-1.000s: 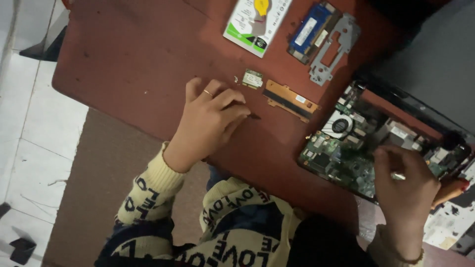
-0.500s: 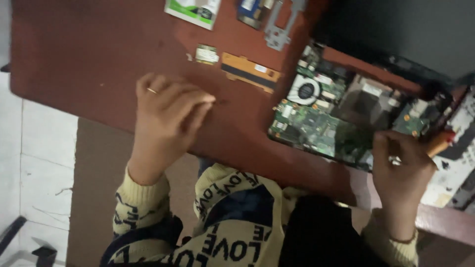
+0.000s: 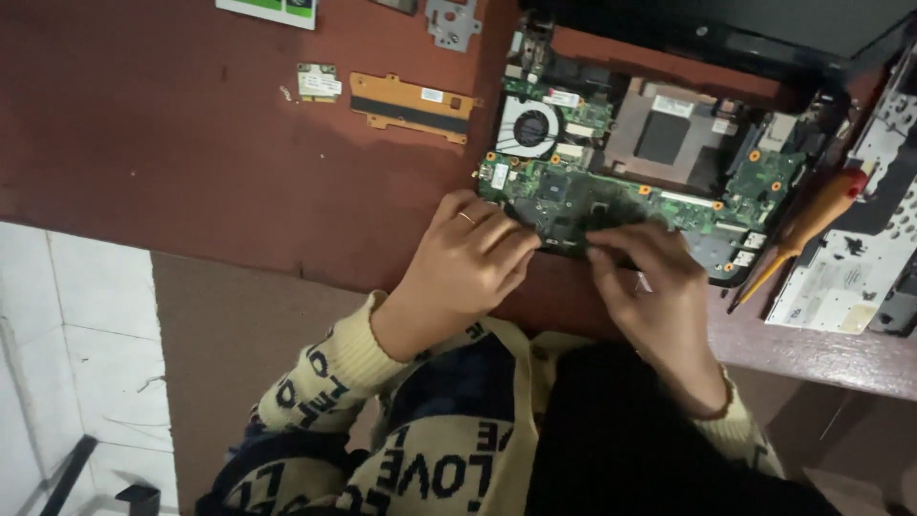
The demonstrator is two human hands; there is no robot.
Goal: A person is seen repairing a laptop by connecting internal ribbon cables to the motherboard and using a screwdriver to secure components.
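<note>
An opened laptop base [image 3: 669, 57] lies on the dark red table [image 3: 191, 162], with its green motherboard [image 3: 611, 196] and round fan [image 3: 530, 126] exposed. My left hand [image 3: 468, 260], a ring on one finger, curls over the board's front left edge. Fingertips of my right hand [image 3: 659, 291] pinch the same front edge just to the right. The two hands almost touch. An orange-handled screwdriver [image 3: 812, 225] lies loose at the laptop's right corner, apart from both hands.
Left of the laptop lie a small green card [image 3: 317, 81] and an orange-and-black strip [image 3: 411, 100]. A metal bracket [image 3: 451, 19] and a white package [image 3: 272, 8] sit at the top edge. A perforated metal panel [image 3: 860, 258] rests at the right.
My left hand moved right from the bare table onto the motherboard. My right hand let go of the screwdriver, which now lies at the right, and came to the board's front edge.
</note>
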